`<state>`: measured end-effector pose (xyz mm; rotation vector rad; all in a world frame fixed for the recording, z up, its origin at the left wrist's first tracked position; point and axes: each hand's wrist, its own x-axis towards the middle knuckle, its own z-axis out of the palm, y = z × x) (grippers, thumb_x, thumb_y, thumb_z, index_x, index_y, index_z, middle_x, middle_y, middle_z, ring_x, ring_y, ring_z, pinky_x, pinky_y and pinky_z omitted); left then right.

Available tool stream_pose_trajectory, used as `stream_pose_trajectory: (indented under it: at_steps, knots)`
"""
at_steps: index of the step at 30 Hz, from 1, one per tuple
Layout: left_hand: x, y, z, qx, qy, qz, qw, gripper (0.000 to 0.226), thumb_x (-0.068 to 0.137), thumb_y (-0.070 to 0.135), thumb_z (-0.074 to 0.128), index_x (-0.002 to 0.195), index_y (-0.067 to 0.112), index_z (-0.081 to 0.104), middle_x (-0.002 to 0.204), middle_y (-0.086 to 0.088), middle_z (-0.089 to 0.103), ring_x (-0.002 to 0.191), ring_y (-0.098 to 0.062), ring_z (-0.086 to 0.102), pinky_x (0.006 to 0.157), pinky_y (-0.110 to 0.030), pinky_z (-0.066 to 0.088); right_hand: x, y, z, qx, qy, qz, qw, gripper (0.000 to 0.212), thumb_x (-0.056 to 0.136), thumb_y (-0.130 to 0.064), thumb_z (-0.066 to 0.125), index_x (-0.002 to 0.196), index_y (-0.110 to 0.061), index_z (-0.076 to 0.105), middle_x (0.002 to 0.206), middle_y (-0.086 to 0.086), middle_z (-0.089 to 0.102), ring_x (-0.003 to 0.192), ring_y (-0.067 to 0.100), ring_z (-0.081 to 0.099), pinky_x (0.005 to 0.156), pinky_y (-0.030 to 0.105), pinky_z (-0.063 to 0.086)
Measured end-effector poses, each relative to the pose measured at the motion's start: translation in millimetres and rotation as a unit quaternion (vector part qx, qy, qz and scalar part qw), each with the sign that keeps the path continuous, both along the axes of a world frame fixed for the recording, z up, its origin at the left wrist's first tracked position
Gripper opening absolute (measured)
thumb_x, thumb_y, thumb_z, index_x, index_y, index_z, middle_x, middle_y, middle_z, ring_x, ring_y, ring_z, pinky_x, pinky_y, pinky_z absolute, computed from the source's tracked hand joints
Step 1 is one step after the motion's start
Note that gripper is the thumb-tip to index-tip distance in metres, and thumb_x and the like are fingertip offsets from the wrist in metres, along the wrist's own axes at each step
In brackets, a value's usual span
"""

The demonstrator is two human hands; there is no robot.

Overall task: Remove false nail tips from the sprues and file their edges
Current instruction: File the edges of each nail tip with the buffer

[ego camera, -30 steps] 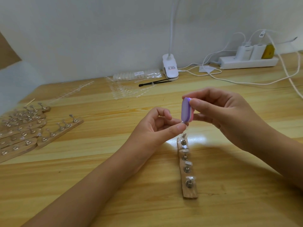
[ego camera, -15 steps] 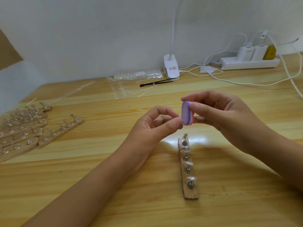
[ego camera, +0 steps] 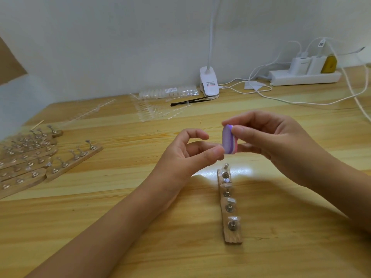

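Note:
My right hand [ego camera: 275,143] pinches a small purple and pink file block [ego camera: 228,142] upright above the wooden desk. My left hand [ego camera: 186,155] has thumb and fingers pinched together against the block's lower left edge; whatever it holds is too small and clear to make out. Below the hands lies a wooden strip [ego camera: 229,205] with metal holders, some carrying clear nail tips. Clear sprues of nail tips [ego camera: 154,111] lie at the back of the desk.
Several more wooden holder strips [ego camera: 40,157] lie at the left. A bag of nail tips [ego camera: 168,92], a black brush [ego camera: 188,102] and a white clip lamp base [ego camera: 208,83] sit by the wall. A power strip [ego camera: 305,76] with cables is at the back right.
Both hands have shifted slightly, with the file block a little lower against the left fingertips. The strips have not moved.

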<state>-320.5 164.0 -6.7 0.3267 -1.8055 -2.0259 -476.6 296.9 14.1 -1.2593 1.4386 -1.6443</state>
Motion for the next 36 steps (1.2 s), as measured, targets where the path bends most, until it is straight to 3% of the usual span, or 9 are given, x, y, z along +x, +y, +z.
stream_pose_trajectory:
  at_steps: [6,17,20,24,28,32,36]
  knots:
    - [0.8,4.6,0.8,-0.02,-0.006,-0.013,1.0,0.043,0.074,0.02,0.08,0.1,0.019,0.046,0.093,-0.003,0.076,0.093,-0.016,0.072,0.086,-0.023,0.053,-9.4,4.9,8.2,0.053,0.063,0.076,0.994,0.02,0.085,-0.025,0.066,0.102,-0.023,0.076,0.097,0.004,0.075,0.089,0.015,0.072,0.073,0.019,0.056]
    - [0.9,7.2,-0.1,-0.038,-0.004,-0.02,0.999,0.039,0.076,0.02,0.077,0.096,0.019,0.044,0.089,0.0,0.075,0.089,-0.015,0.071,0.085,-0.023,0.053,-9.6,4.0,5.4,0.033,0.076,0.042,0.996,0.023,0.084,-0.028,0.065,0.104,-0.022,0.076,0.098,0.002,0.076,0.089,0.015,0.072,0.074,0.019,0.055]
    - [0.1,4.8,-0.3,-0.018,0.004,-0.01,1.0,0.038,0.077,0.018,0.076,0.096,0.018,0.044,0.088,0.001,0.074,0.088,-0.013,0.069,0.086,-0.025,0.052,-9.9,6.0,8.7,0.057,0.09,0.086,0.991,0.022,0.086,-0.026,0.064,0.104,-0.025,0.076,0.1,0.002,0.075,0.091,0.014,0.072,0.073,0.018,0.055]
    - [-0.4,3.3,-0.6,-0.02,0.011,0.001,1.0,0.033,0.077,0.019,0.073,0.096,0.019,0.045,0.085,0.005,0.072,0.084,-0.009,0.067,0.084,-0.023,0.051,-10.1,3.8,4.8,0.005,0.037,0.028,0.999,0.022,0.082,-0.028,0.068,0.102,-0.022,0.076,0.1,0.002,0.075,0.091,0.014,0.072,0.075,0.02,0.056]
    - [0.0,3.4,-1.0,-0.024,0.012,0.006,1.0,0.031,0.08,0.02,0.075,0.093,0.02,0.047,0.087,0.002,0.072,0.085,-0.01,0.066,0.086,-0.023,0.051,-7.9,4.3,3.9,0.042,0.043,0.079,0.995,0.018,0.083,-0.025,0.068,0.099,-0.02,0.076,0.093,0.003,0.075,0.087,0.014,0.072,0.072,0.021,0.057]
    - [0.2,2.4,0.7,-0.01,0.022,0.012,1.0,0.029,0.077,0.024,0.072,0.092,0.021,0.047,0.085,0.004,0.071,0.08,-0.009,0.064,0.083,-0.02,0.051,-5.5,1.9,0.6,-0.01,0.007,0.022,1.0,0.022,0.08,-0.028,0.069,0.101,-0.022,0.075,0.089,-0.002,0.074,0.087,0.011,0.071,0.077,0.023,0.057]
    - [-0.1,2.3,-1.1,0.008,0.021,0.007,1.0,0.029,0.084,0.022,0.075,0.094,0.02,0.048,0.078,0.011,0.069,0.08,-0.009,0.063,0.084,-0.023,0.05,-0.8,1.2,0.5,0.003,0.013,0.049,0.999,0.022,0.081,-0.025,0.068,0.1,-0.019,0.076,0.093,0.003,0.075,0.089,0.014,0.072,0.075,0.022,0.057]
